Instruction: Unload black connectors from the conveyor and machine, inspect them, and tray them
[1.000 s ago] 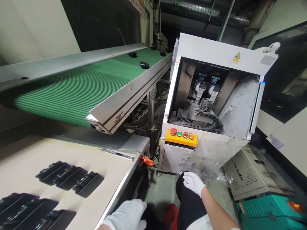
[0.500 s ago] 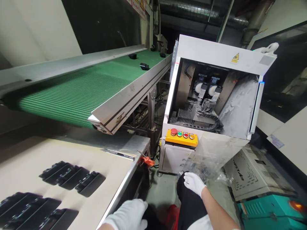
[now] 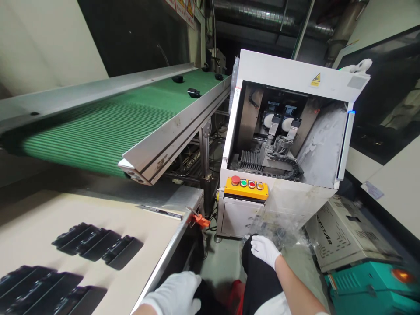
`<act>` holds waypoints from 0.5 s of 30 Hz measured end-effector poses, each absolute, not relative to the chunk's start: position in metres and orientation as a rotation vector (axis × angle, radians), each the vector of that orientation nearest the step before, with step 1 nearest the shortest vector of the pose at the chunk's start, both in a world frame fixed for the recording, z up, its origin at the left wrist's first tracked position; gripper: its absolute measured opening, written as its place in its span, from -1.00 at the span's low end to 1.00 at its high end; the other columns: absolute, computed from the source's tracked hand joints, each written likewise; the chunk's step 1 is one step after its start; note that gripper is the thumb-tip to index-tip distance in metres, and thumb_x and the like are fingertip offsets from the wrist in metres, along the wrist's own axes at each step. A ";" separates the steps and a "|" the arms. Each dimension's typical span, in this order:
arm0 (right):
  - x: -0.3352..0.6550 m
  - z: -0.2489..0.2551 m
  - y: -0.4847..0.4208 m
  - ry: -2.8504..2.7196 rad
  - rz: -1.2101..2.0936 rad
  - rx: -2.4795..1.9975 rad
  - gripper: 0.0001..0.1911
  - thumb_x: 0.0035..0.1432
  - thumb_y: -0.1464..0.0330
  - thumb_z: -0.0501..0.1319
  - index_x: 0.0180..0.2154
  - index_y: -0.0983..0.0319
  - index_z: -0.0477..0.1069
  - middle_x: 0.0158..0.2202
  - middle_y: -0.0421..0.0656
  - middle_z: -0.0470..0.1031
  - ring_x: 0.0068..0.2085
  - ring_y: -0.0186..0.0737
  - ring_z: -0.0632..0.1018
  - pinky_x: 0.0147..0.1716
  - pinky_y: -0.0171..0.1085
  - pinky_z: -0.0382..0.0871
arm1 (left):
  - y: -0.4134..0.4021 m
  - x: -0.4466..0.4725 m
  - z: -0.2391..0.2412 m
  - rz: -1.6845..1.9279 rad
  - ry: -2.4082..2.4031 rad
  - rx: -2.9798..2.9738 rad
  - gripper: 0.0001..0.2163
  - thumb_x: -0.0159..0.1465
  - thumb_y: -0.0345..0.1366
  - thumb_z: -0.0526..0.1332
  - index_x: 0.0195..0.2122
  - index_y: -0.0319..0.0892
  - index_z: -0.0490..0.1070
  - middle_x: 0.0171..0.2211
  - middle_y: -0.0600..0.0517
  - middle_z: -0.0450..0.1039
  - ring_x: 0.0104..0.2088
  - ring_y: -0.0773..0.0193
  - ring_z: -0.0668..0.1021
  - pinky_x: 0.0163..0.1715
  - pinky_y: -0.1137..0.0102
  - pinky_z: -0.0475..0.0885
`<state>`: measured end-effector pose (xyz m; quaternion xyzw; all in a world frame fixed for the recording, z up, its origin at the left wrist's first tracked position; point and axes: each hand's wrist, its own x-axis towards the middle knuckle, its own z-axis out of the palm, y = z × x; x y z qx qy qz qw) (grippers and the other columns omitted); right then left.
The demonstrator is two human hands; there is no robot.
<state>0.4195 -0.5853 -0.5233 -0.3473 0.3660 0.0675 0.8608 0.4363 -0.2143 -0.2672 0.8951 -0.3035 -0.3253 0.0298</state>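
In a white glove, my left hand (image 3: 179, 292) rests low beside the table edge, over a dark trouser leg. Its thumb stands apart from loosely bent fingers, and nothing shows in it. My right hand (image 3: 265, 250), also gloved in white, lies over my knee (image 3: 254, 267) with the fingers laid down on the black cloth and no object in them. Left of my left hand, several black plastic parts (image 3: 121, 251) lie in two rows on the beige table top (image 3: 144, 245). More black parts (image 3: 194, 92) sit on the green conveyor belt (image 3: 108, 124).
Ahead stands a white machine (image 3: 295, 65) with an open front and a yellow button box (image 3: 246, 189). An orange clamp (image 3: 201, 221) grips the table corner. Clear plastic film (image 3: 278, 229) hangs by the machine. A turquoise unit (image 3: 367, 288) is at lower right.
The view has shifted slightly, so the machine and conveyor appear a little further left. Both hands stay where they were, and the black parts remain in place on the table.
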 end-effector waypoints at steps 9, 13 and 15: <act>0.417 -0.522 -0.582 0.769 0.146 -0.754 -0.87 0.22 0.37 0.28 -0.23 0.31 0.51 -0.38 -0.10 0.58 -0.46 -0.34 0.53 -0.32 -0.29 0.50 | -0.214 0.436 -0.266 -0.986 -0.931 2.754 -0.51 0.24 -0.23 0.19 0.17 -0.28 0.56 0.11 -0.33 0.56 0.18 -0.24 0.56 0.22 0.05 0.44; 0.415 -0.517 -0.579 0.757 0.146 -0.756 -0.88 0.22 0.38 0.27 -0.24 0.31 0.50 -0.39 -0.12 0.57 -0.46 -0.34 0.53 -0.33 -0.30 0.49 | -0.214 0.435 -0.268 -0.990 -0.938 2.764 -0.50 0.25 -0.23 0.19 0.19 -0.29 0.54 0.12 -0.33 0.55 0.18 -0.23 0.56 0.23 0.05 0.45; 0.415 -0.514 -0.579 0.755 0.147 -0.757 -0.89 0.20 0.38 0.29 -0.25 0.31 0.50 -0.39 -0.12 0.57 -0.46 -0.34 0.53 -0.33 -0.30 0.49 | -0.213 0.435 -0.269 -0.982 -0.937 2.766 -0.50 0.25 -0.23 0.20 0.19 -0.30 0.54 0.12 -0.33 0.55 0.19 -0.24 0.56 0.23 0.05 0.44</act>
